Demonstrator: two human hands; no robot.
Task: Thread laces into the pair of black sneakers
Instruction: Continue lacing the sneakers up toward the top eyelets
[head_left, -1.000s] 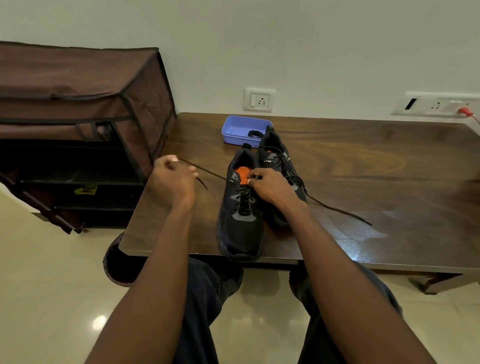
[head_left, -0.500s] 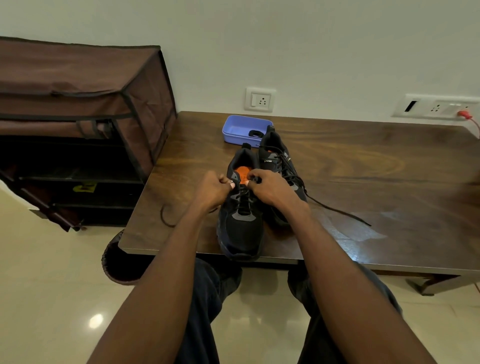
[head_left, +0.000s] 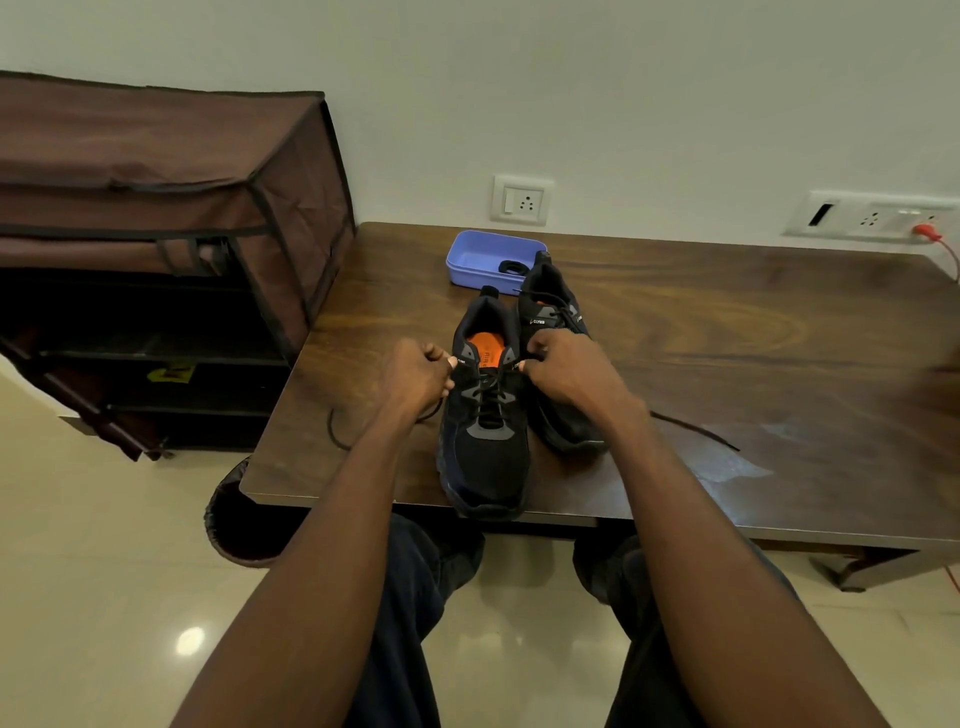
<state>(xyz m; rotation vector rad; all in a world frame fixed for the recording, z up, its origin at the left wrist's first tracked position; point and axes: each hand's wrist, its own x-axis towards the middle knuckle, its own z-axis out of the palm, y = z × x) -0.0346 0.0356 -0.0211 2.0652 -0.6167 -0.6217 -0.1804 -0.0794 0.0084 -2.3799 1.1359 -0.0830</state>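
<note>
Two black sneakers stand side by side on the wooden table (head_left: 727, 332). The near sneaker (head_left: 485, 447) has an orange insole and is partly laced. My left hand (head_left: 418, 376) pinches the black lace (head_left: 337, 434) at the sneaker's left top eyelet; the slack loops on the table to the left. My right hand (head_left: 566, 371) pinches the collar or lace at the right top eyelet. The far sneaker (head_left: 558, 322) is laced, and its loose lace end (head_left: 696, 431) trails to the right across the table.
A purple plastic tray (head_left: 475, 257) holding a small black item sits behind the sneakers. A brown fabric shoe rack (head_left: 171, 218) stands left of the table. Wall sockets are behind. My knees are under the table's front edge.
My left hand came back from the far left, where it had pulled the lace taut, to the sneaker's left eyelet. The lace now lies slack in a loop. My right hand barely moved.
</note>
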